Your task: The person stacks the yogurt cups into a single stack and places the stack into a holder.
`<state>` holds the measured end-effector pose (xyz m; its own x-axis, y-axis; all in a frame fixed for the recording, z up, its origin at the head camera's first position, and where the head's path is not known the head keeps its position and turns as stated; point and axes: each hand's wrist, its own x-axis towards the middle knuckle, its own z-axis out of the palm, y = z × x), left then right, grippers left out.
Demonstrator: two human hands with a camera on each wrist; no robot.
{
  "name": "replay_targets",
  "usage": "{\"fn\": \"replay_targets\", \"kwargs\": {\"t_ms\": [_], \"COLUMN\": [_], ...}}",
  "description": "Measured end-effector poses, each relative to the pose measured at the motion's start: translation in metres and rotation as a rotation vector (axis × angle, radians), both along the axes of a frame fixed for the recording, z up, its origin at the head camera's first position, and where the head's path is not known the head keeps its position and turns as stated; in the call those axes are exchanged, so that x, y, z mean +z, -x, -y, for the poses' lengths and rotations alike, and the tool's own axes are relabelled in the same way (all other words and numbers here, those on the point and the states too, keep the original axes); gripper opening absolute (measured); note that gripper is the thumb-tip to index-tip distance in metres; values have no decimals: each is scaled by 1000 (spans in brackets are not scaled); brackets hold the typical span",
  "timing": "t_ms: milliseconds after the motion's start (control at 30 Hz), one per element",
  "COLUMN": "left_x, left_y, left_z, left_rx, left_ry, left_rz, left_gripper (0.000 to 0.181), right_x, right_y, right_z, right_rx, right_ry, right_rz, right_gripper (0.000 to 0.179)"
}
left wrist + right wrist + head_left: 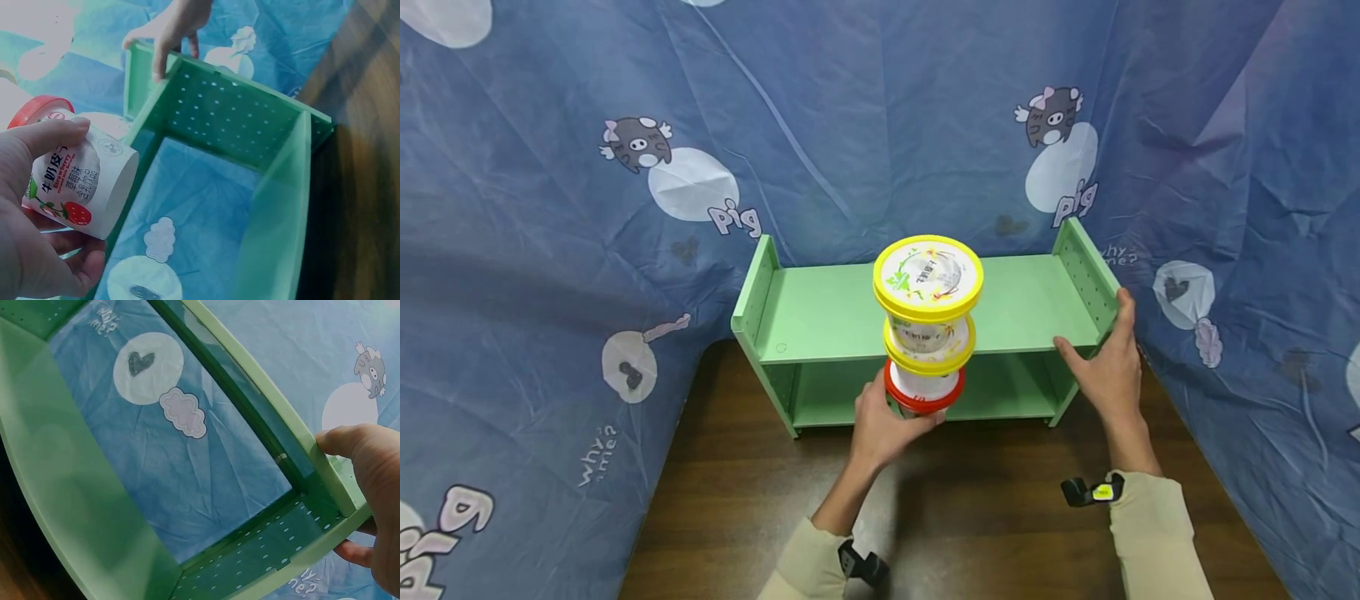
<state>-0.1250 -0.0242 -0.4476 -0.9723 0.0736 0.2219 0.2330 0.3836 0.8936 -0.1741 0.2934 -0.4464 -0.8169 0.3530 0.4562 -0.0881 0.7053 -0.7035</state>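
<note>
My left hand (882, 423) grips the bottom cup of an upright stack of three cups, held in front of the green shelf (827, 312). That bottom cup (84, 175) is white with a red lid and strawberry pictures; in the left wrist view my thumb and fingers wrap its side. On it stands a yellow-lidded cup (928, 357), and over that another yellow-lidded cup (928, 279), its printed lid facing up. My right hand (1112, 375) holds the right end of the shelf, thumb (340, 440) at the upper board's front edge and fingers around the side panel.
The two-tier shelf stands on a brown wooden floor (985, 517). Its side panels (1086, 275) rise above the upper board and have small peg holes. A blue cloth (865, 125) with pig prints hangs behind and on both sides.
</note>
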Motion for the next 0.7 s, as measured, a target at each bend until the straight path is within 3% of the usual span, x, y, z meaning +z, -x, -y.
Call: {"fn": "replay_targets", "kwargs": {"t_ms": [700], "left_x": [29], "left_y": [19], "left_z": [1], "left_rx": [9], "left_ry": [-27], "left_rz": [-44], "left_gripper": [64], "right_x": [2], "right_y": [-1], "right_z": [1], "right_rx": [5], "right_ry": [0], "right_rz": [15], "right_gripper": [104]}}
